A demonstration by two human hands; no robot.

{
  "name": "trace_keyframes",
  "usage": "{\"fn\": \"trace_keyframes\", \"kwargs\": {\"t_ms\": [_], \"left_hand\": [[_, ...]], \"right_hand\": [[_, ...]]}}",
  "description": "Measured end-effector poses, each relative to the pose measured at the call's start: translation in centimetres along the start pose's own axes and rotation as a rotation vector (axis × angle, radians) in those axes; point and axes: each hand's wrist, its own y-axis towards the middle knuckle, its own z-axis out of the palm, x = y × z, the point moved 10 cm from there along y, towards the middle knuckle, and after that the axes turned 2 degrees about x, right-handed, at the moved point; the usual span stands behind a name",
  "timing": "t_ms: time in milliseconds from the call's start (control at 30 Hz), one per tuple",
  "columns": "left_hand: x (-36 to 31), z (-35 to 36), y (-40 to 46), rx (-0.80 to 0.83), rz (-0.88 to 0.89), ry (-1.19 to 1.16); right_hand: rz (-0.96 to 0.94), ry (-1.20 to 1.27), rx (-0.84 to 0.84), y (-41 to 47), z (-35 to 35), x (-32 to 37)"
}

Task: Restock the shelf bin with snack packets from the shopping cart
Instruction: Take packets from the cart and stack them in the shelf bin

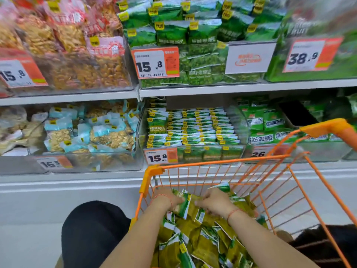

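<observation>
Both of my hands reach down into the orange wire shopping cart [228,161], which holds a heap of green snack packets [195,236]. My left hand [166,200] grips a packet [183,204] at the far left of the heap. My right hand [214,202] is closed over packets beside it, fingers curled into the pile. Straight ahead, on the lower shelf, stands the clear shelf bin [193,130] with neat rows of the same green packets and a 15.8 price tag [160,156].
Neighbouring clear bins hold blue nut packets [87,130] on the left and larger green bags [264,120] on the right. The upper shelf [193,89] carries more green and red bags. My dark-clothed knee [92,233] is left of the cart.
</observation>
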Motion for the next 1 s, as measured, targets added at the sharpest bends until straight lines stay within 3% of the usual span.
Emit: {"fn": "trace_keyframes", "kwargs": {"t_ms": [200,267,333,433,500,600,767,1000], "left_hand": [[-1.8,-1.2,-1.2,0.024,0.185,-0.212],[-2.1,-1.7,-2.3,0.084,0.250,-0.387],[-2.4,-2.4,-3.4,0.134,0.298,-0.510],[-3.3,-3.7,-4.4,0.131,0.348,-0.771],[-4.4,-3.4,-5.1,0.181,0.337,-0.919],[-5.2,-2.3,-5.6,0.261,0.304,-1.148],[-4.3,-2.8,-5.4,0.275,0.328,-1.302],[-5.3,-4.8,-6.5,0.222,0.580,-1.472]], "right_hand": [[-0.048,0.186,-0.082,-2.1,-2.5,2.1],[-0.162,0.042,-0.141,-4.1,-5.6,4.4],[-0.311,-0.095,-0.306,-7.3,-9.4,6.7],[-0.599,0.004,-0.521,-12.0,-12.7,8.9],[-0.762,0.060,-0.553,-13.4,-12.3,9.6],[-0.921,-0.094,-0.476,-13.3,-8.7,9.8],[-0.892,-0.277,-0.427,-12.0,-6.4,9.0],[-0.907,-0.298,-0.503,-13.2,-6.2,9.4]]}}
